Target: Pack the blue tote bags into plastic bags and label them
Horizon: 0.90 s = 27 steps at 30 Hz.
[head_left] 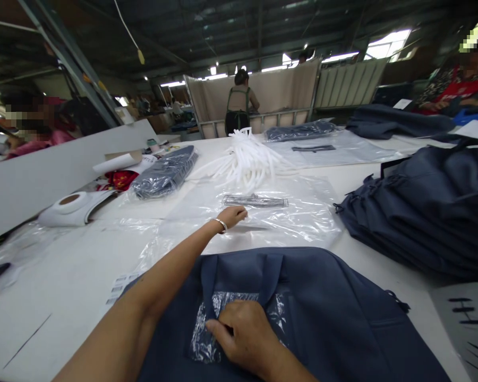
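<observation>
Left hand (231,216) stretched forward over the clear plastic sheeting (298,215), fingers curled in; whether they gripped it could not be told. Right hand (247,331) was loosely curled above the clear packet (205,339) on the navy bag (334,302), its hold on anything likewise unclear. That bag lay on the white table (63,276), long axis running left to right, rounded edge pointing away toward the sheeting, 2 straps (209,278) running nearward from that edge.
</observation>
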Each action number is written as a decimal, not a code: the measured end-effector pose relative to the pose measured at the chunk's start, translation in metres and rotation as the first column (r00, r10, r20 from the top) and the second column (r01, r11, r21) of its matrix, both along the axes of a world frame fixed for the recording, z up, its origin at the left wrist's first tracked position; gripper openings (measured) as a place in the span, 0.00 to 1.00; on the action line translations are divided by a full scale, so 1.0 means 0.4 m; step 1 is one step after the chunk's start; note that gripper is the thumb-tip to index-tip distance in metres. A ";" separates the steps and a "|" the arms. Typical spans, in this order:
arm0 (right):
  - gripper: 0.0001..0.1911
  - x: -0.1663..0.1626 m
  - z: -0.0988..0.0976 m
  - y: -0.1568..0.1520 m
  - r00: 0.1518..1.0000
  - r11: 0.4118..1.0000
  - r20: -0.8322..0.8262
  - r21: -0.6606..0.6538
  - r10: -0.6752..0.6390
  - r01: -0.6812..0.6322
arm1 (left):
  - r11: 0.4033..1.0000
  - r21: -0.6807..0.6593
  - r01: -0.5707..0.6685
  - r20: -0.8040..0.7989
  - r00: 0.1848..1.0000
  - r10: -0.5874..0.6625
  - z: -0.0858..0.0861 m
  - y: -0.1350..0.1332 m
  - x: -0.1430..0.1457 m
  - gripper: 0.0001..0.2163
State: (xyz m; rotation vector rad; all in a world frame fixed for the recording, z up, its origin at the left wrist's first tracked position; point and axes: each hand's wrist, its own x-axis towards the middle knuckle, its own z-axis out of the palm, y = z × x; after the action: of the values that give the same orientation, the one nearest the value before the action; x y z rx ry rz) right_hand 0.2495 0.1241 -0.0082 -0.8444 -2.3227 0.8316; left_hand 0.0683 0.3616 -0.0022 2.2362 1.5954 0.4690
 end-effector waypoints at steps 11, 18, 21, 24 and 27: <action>0.12 0.029 0.106 0.102 0.934 0.974 -0.290 -0.145 -0.209 0.173 | 0.989 0.149 -0.011 0.051 0.999 0.003 -0.046 -0.102 -0.010 0.08; 0.13 -0.013 0.116 0.306 0.949 0.962 0.199 0.171 -0.246 0.213 | 0.971 0.225 -0.085 0.114 0.992 0.060 -0.060 -0.113 -0.003 0.11; 0.13 -0.025 0.037 0.373 0.934 0.946 0.180 0.162 -0.308 0.281 | 0.960 0.266 -0.091 0.135 0.989 0.057 -0.058 -0.112 -0.004 0.11; 0.21 -0.021 -0.030 0.394 0.927 0.940 0.170 0.133 -0.335 0.316 | 0.949 0.300 -0.096 0.159 0.986 0.050 -0.058 -0.114 -0.006 0.14; 0.29 -0.016 -0.055 0.398 0.875 0.902 0.224 0.062 -0.430 0.428 | 0.944 0.316 -0.097 0.192 0.981 0.036 -0.056 -0.116 -0.006 0.15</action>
State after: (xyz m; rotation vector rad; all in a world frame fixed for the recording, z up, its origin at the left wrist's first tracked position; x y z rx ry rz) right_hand 0.2432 0.2833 -0.0303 -1.4546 -2.1937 0.5467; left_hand 0.0661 0.3151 -0.0245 2.2897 1.5949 0.9929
